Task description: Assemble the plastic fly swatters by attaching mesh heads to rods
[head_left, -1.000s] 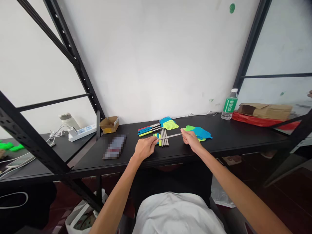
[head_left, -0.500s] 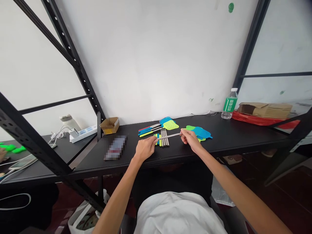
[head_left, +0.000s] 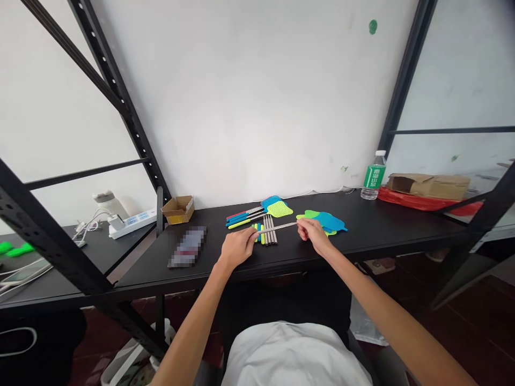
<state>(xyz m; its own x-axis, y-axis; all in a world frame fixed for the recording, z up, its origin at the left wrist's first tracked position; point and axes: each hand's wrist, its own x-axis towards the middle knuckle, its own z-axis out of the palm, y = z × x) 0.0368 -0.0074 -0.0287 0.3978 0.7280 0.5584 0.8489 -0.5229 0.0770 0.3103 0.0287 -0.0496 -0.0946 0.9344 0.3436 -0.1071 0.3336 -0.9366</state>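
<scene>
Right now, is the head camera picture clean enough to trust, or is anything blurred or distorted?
Head view: even light, no strong glare on the black table; wide-angle distortion makes the black rack upright lean inward; a pixelated patch hides one item on the table; the left hand, right hand and metal rod between them look sharp.

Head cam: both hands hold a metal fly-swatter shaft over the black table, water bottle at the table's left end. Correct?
Wrong on one point: in the head view, the water bottle stands at the right end of the black table, not the left. The left hand and right hand do hold the metal fly-swatter shaft over it.
</scene>
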